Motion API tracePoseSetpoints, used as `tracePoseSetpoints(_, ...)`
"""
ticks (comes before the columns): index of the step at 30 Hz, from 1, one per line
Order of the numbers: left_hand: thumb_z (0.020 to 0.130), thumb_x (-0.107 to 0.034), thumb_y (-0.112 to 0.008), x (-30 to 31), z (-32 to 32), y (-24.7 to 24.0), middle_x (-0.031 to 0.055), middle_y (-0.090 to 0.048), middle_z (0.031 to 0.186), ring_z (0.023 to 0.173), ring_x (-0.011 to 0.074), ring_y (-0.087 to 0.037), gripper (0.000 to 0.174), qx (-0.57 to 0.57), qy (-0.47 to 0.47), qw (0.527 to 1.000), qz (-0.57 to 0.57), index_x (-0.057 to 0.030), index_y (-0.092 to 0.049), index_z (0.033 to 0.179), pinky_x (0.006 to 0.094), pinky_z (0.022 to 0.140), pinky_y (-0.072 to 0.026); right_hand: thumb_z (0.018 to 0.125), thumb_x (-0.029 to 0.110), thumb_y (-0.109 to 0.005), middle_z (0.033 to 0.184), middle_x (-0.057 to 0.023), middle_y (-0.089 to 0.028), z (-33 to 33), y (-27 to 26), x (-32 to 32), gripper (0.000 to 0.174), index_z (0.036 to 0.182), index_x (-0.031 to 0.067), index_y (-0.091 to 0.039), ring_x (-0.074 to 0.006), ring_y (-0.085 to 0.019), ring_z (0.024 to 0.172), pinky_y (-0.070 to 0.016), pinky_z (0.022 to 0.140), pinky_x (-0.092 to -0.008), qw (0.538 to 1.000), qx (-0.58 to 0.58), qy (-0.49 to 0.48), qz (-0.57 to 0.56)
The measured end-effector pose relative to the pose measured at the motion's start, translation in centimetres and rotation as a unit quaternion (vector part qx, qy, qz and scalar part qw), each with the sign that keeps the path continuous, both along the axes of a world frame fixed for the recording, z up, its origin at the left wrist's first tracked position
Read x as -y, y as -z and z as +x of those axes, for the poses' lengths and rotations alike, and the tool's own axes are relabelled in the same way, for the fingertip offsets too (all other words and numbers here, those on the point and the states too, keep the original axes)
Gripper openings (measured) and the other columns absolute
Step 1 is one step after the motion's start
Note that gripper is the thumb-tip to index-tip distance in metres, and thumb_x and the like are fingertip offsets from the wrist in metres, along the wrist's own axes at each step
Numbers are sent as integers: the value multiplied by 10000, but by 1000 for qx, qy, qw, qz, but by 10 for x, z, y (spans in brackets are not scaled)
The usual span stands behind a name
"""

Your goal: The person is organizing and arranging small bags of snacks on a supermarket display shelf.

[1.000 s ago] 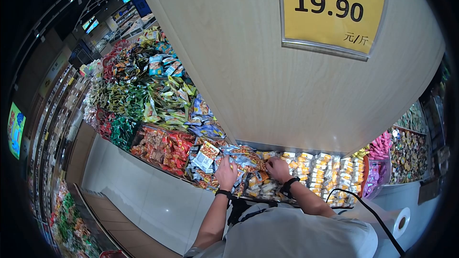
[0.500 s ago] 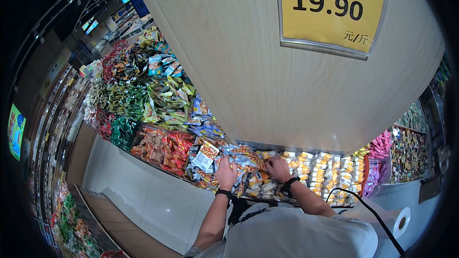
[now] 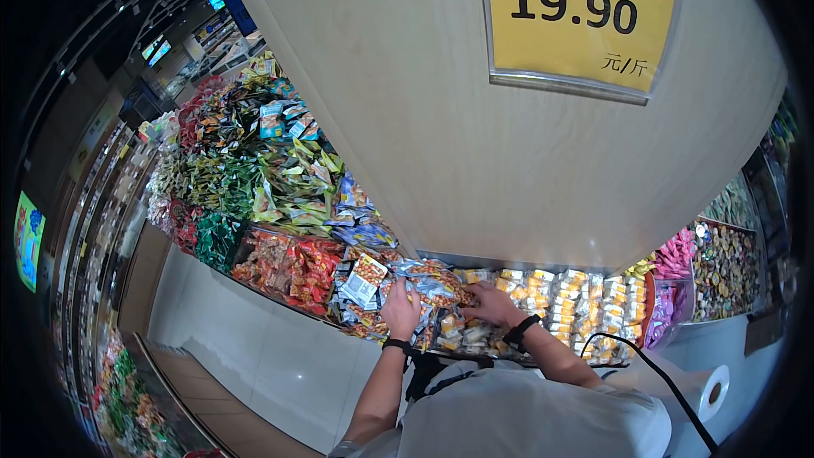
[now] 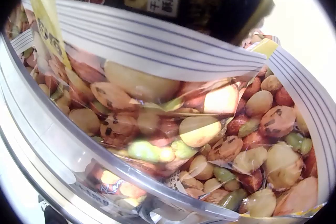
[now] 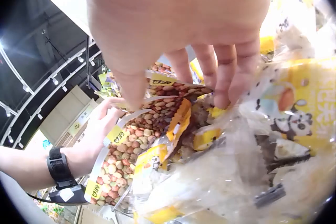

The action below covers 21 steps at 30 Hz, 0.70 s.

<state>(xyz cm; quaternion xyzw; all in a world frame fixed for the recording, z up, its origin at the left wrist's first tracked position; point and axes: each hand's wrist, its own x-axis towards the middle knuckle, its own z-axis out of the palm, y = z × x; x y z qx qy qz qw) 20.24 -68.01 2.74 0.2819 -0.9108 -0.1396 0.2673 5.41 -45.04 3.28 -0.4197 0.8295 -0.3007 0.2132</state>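
My left hand point(image 3: 401, 312) is at the left side of a row of mixed-nut snack bags point(image 3: 431, 278); in the right wrist view its fingers are at their upper edges, partly hidden. Striped white seals and nut pictures on a snack bag point(image 4: 226, 150) fill the left wrist view, without that hand's fingers. On the other side, my right hand point(image 3: 498, 305) reaches over the row, thumb apart from the fingers. Close up, its thumb is by the bags' edges and its fingers point(image 5: 226, 72) extend over small clear packets with yellow labels point(image 5: 294, 98).
Red packets point(image 3: 305, 271) lie in the bin to the left, and rows of white-and-yellow packets point(image 3: 577, 305) to the right. A wooden panel point(image 3: 509, 161) with a yellow price sign point(image 3: 585, 25) rises behind. A plastic bag roll point(image 3: 708, 394) hangs at the lower right.
My right hand has shifted slightly, and its bunched fingers have spread apart from the thumb. The left hand has stayed nearly still. The head view has tilted slightly.
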Motion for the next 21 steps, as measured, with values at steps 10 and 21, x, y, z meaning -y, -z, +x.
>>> tracePoseSetpoints(10,966,-207,-657,2,0,5,193,-725,1142,976,408,-715,407,-8,8,1000,0,-41,-631,1336,500,795,-572,1022,287,-708,649,-89,-631,-21,-1,15,338,898,-27,-735,-145,-590,581,-457,556,-373,965,145,139,-166)
tracePoseSetpoints(21,996,-223,-655,3,-2,8,206,-736,1225,1054,410,-720,412,19,1,1000,20,-26,-632,1357,494,878,-569,1025,131,-707,732,-29,-682,-38,18,-11,132,962,18,-684,-107,-619,566,-505,534,-262,810,497,239,-200)
